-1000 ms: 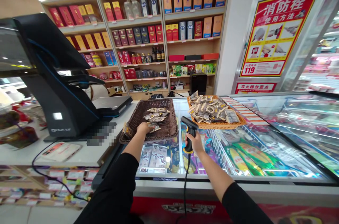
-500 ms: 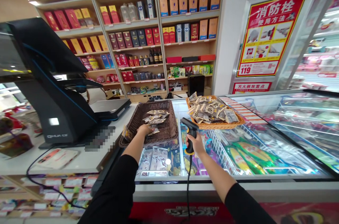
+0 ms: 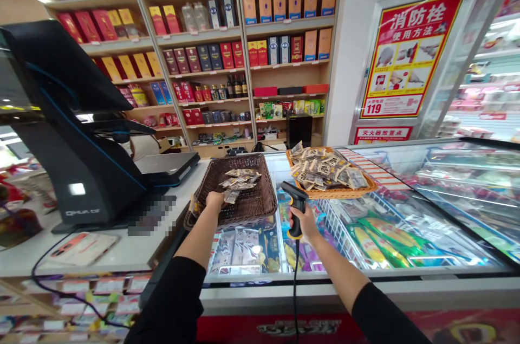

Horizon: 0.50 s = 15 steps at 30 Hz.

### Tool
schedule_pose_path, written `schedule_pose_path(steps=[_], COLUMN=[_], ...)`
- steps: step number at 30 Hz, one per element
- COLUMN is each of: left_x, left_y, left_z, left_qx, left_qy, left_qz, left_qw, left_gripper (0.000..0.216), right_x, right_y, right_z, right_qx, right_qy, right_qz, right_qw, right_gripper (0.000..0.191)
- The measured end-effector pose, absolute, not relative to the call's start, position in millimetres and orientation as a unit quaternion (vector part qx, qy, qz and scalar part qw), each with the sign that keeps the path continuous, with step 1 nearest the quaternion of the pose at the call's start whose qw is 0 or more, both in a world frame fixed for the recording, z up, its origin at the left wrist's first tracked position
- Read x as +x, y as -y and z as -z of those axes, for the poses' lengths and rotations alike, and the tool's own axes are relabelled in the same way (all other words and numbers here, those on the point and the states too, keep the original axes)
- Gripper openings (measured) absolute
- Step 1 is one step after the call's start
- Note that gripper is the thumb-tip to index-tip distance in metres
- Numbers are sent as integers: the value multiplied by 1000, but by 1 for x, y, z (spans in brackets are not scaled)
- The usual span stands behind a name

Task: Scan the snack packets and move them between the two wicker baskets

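Note:
My left hand [image 3: 215,201] reaches over the near left part of a dark brown wicker basket [image 3: 260,207]. Its fingertips are hidden, so whether they grip anything cannot be told. Right beside the fingers lies a small snack packet [image 3: 231,196], and several more packets [image 3: 242,173] sit in a pile just behind it. Another packet [image 3: 194,205] rests against the basket's left wall. In my right hand [image 3: 305,222] is a black barcode scanner [image 3: 299,206], held upright by its grip, its cable hanging down. An orange wicker basket [image 3: 357,192] heaped with similar packets [image 3: 320,168] stands behind it.
Both baskets rest on the glass top of a chest freezer [image 3: 390,273]. To the left stands a counter [image 3: 138,249] with a black checkout terminal [image 3: 93,170], a scale [image 3: 170,162] and a phone [image 3: 83,248]. Shelves of boxed goods [image 3: 235,62] line the back.
My left hand has drawn back slightly to the left, and more of the packet beside it shows. The scanner has shifted a little to the right with my right hand.

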<state>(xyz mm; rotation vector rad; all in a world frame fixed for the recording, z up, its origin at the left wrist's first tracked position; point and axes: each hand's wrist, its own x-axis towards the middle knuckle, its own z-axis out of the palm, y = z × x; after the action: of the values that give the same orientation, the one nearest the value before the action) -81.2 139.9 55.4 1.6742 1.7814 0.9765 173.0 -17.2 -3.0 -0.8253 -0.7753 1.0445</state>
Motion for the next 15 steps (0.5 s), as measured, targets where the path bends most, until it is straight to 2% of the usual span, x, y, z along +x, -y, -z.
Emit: schedule_pose_path(steps=[5, 11, 15], left_x=[-80, -40, 14], left_y=[-124, -106, -110], left_z=[-62, -81, -83], left_qx=[519, 490, 558], left_qy=[-650, -412, -360], left_qz=[-429, -544, -528], left_qw=[353, 543, 529], left_gripper=[32, 51, 40], right_x=[171, 184, 201], right_y=[17, 19, 27], right_z=[1, -3, -9], right_qx=[-381, -428, -533], right_qy=[367, 419, 488], right_qz=[-466, -403, -272], right_qw=[709, 692, 636], right_gripper=[29, 23, 16])
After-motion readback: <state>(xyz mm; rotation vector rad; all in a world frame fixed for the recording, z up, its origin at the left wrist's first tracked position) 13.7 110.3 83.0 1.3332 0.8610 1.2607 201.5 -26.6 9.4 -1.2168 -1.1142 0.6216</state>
